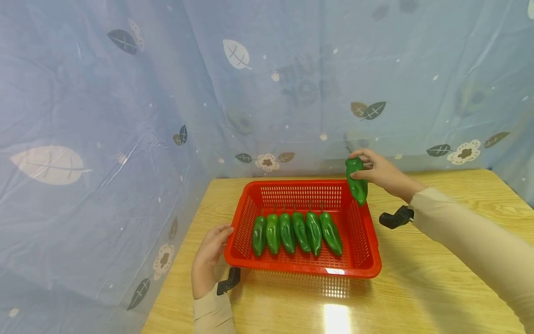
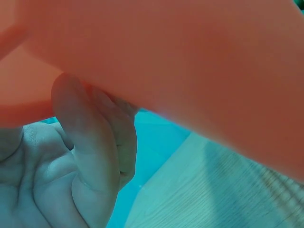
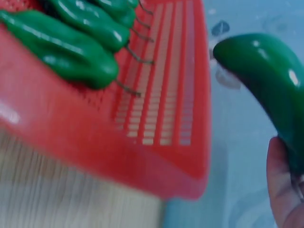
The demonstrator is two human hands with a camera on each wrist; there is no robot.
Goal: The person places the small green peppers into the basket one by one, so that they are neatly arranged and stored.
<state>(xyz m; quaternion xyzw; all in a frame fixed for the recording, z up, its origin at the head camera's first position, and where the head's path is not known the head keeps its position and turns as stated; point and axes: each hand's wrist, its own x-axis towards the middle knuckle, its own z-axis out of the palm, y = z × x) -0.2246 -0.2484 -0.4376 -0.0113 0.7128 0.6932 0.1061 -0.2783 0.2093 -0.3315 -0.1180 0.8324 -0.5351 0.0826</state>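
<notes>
My right hand (image 1: 381, 172) pinches a green pepper (image 1: 356, 183) near its stem end, above the back right corner of a red plastic basket (image 1: 302, 268). The held pepper (image 3: 270, 76) hangs with its tip down in the head view; in the right wrist view, only part of the hand (image 3: 284, 194) shows. Several more green peppers (image 1: 314, 233) lie side by side in the basket, stems toward the back. At the basket's left side, my left hand (image 1: 212, 247) grips the rim. The left wrist view has its curled fingers (image 2: 90, 137) against the red plastic (image 2: 190, 61).
The basket stands on a light wood-grain table (image 1: 434, 264). Behind and to the left hangs a blue sheet (image 1: 267, 102) with leaf and flower prints. A black device sits at each wrist, the right one (image 1: 396, 217) beside the basket.
</notes>
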